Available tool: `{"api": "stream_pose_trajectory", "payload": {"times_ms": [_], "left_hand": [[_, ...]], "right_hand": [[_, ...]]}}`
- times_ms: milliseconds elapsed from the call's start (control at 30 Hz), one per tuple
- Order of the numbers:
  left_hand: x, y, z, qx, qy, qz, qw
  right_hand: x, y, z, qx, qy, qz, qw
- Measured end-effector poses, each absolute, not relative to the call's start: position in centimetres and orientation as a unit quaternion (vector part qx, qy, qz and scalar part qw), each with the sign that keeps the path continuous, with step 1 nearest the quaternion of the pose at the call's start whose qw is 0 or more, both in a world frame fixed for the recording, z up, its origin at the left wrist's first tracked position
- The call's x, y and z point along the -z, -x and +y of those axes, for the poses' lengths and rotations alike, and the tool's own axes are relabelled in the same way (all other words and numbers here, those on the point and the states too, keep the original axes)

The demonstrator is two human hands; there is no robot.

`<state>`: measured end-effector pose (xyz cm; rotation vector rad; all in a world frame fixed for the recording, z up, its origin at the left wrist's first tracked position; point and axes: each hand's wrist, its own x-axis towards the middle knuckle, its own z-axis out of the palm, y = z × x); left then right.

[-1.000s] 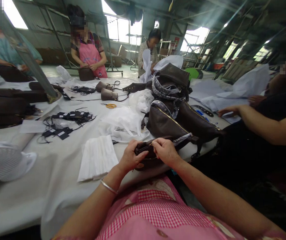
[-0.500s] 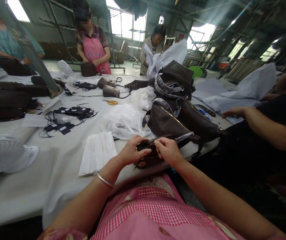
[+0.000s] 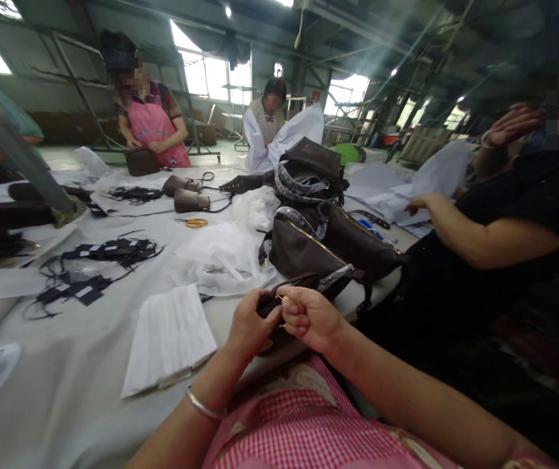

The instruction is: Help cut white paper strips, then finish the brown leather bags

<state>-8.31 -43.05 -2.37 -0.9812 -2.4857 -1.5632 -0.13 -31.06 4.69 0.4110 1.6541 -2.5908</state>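
Observation:
My left hand (image 3: 249, 324) is closed around the left side of a small dark brown leather bag (image 3: 283, 345) at the table's front edge, its thumb across the near side. My right hand (image 3: 311, 319) pinches a small gold-coloured metal piece (image 3: 278, 297) at the bag's upper part; whether it is a zipper pull I cannot tell. Both hands hide much of the bag. Just beyond lies a larger dark brown bag (image 3: 299, 251) with a gold zipper. Left of my hands is a stack of folded white sheets (image 3: 172, 339).
Black tags with cords (image 3: 98, 260), yellow-handled scissors (image 3: 195, 223) and clear plastic bags (image 3: 221, 251) lie on the white-covered table (image 3: 79, 352). More brown bags (image 3: 309, 159) are piled ahead. A co-worker's arm (image 3: 485, 234) is close on my right; a metal post (image 3: 20, 150) stands left.
The view has turned right and tilted up. My right hand has curled more tightly and now shows the gold metal piece at its fingertips. The right-hand co-worker has raised one hand.

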Motion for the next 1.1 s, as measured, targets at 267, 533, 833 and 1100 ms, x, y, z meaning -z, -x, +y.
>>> {"api": "stream_pose_trajectory", "payload": {"times_ms": [267,533,833,1100], "left_hand": [[2.6,7.7,-42.9,0.495,0.308,-0.812,0.027],[2.5,7.7,-42.4,0.455,0.301,-0.837,0.047],[2.8,7.4,-42.6,0.478,0.291,-0.828,0.046],[2.2,7.2,-42.5,0.445,0.269,-0.853,0.048]], "right_hand": [[-4.7,-0.8,-32.5,0.866,-0.145,0.475,0.053],[-4.7,-1.3,-29.9,0.947,-0.087,0.308,0.037],[-3.3,-2.0,-32.0,0.799,-0.136,0.582,0.069],[-3.5,-1.9,-32.4,0.898,-0.075,0.422,0.095]]}}
